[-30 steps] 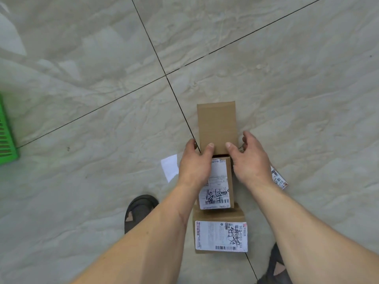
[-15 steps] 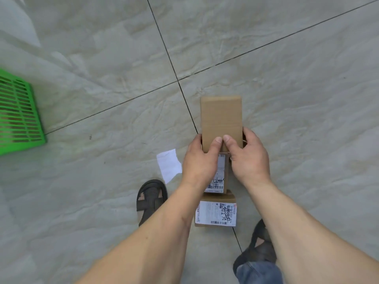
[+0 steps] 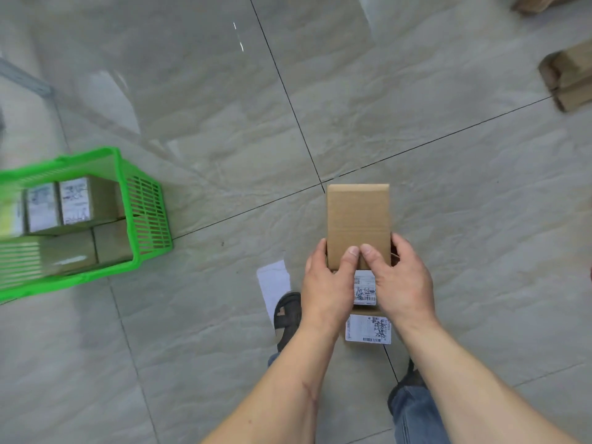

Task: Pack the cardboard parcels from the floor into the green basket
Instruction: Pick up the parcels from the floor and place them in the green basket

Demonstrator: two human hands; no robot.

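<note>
Three parcels [image 3: 358,225] stacked in my grip, left hand [image 3: 326,285] and right hand [image 3: 402,280] both clamped on the stack, thumbs pressed on the plain top box. Basket [image 3: 145,206]: well left of the stack, on the floor, partly filled. Advice: squeeze evenly so the lower boxes don't slip; lower into the basket's open near corner.

parcel [image 3: 358,219]: matt cardboard | basket [image 3: 145,213]: likely plastic | floor [image 3: 448,203]: glossy tile
</note>
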